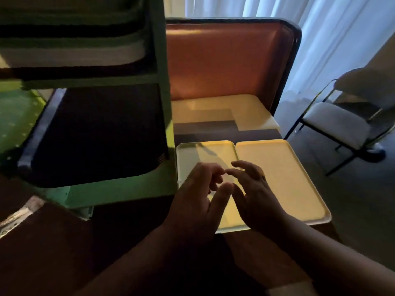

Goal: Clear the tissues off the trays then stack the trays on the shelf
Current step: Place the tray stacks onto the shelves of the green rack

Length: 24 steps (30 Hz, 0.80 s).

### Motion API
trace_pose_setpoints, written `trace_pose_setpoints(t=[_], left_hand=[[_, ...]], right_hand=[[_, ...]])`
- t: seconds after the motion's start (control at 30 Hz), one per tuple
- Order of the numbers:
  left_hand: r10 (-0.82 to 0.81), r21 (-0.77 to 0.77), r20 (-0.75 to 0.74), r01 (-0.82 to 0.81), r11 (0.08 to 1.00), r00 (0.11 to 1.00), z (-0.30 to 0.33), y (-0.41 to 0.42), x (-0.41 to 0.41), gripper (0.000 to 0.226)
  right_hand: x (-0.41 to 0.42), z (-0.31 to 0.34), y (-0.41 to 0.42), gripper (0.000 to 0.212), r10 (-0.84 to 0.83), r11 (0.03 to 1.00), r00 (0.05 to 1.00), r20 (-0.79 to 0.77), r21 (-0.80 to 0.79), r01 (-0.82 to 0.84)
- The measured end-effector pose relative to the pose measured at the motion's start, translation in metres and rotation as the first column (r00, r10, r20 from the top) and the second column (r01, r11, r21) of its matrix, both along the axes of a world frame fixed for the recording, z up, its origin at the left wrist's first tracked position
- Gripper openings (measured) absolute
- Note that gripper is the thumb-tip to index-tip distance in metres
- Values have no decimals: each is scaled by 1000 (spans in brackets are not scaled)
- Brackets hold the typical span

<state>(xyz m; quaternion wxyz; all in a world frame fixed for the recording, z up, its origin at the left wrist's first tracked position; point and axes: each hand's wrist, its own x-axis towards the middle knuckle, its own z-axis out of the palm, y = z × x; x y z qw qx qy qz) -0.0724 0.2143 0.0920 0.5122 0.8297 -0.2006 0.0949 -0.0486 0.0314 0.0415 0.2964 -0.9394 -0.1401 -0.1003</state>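
Two pale yellow trays lie side by side on a dark table, the left tray [192,154] and the right tray [284,174]. No tissue shows on either. My left hand [196,197] hovers over the near part of the left tray with fingers loosely curled, holding nothing. My right hand [254,195] hangs over the seam between the trays, fingers spread and relaxed, its fingertips almost meeting those of the left hand. A green shelf cart [162,86] stands at the left, with stacked trays [72,50] on an upper level.
Behind the table is a booth seat [222,112] with an orange-brown back [230,60]. A dark-framed chair [335,124] stands on the floor at the right, before white curtains [320,28]. The cart's dark lower opening [98,133] is beside the left tray.
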Motion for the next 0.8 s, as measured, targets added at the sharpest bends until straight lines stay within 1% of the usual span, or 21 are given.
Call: trace_pose_setpoints(t=[0.07, 0.13, 0.2, 0.27, 0.33, 0.4, 0.43, 0.5, 0.57, 0.63, 0.7, 0.73, 0.8], left_hand=[[-22, 66, -130, 30, 997, 991, -25, -33, 13, 31], [-19, 123, -312, 61, 990, 950, -51, -68, 26, 34], [21, 173, -497, 75, 982, 868, -80, -102, 39, 37], [82, 221, -655, 86, 972, 751, -108, -134, 51, 43], [137, 254, -750, 90, 963, 648, -135, -165, 60, 44], [174, 285, -784, 97, 953, 595, -155, -187, 66, 38], [196, 301, -801, 97, 949, 566, -163, -198, 68, 44], [242, 334, -823, 92, 938, 514, -175, -218, 73, 58], [284, 369, -824, 85, 926, 491, -183, -235, 78, 60], [317, 398, -820, 78, 914, 477, -187, -248, 82, 60], [346, 418, -823, 66, 906, 451, -189, -254, 84, 60], [361, 430, -823, 67, 900, 439, -191, -256, 84, 59], [386, 457, -819, 73, 887, 425, -194, -258, 84, 55]], right_hand=[[5, -17, -38, 36, -145, 989, 977, -157, 10, 149], [11, -40, -81, 42, -290, 955, 910, -298, -27, 295], [17, -62, -126, 51, -430, 898, 801, -416, -111, 425], [22, -84, -172, 61, -557, 823, 654, -511, -236, 516], [25, -102, -217, 64, -642, 755, 519, -564, -347, 557], [27, -112, -249, 58, -673, 718, 443, -593, -378, 584], [26, -117, -265, 57, -681, 706, 413, -605, -391, 590], [28, -128, -291, 65, -676, 704, 367, -639, -415, 576], [31, -138, -311, 64, -624, 733, 330, -708, -385, 561], [36, -144, -321, 51, -550, 766, 327, -769, -307, 565], [43, -147, -325, 34, -511, 778, 343, -788, -254, 575], [46, -147, -325, 30, -508, 775, 343, -790, -245, 583], [51, -145, -325, 29, -505, 769, 338, -794, -236, 595]])
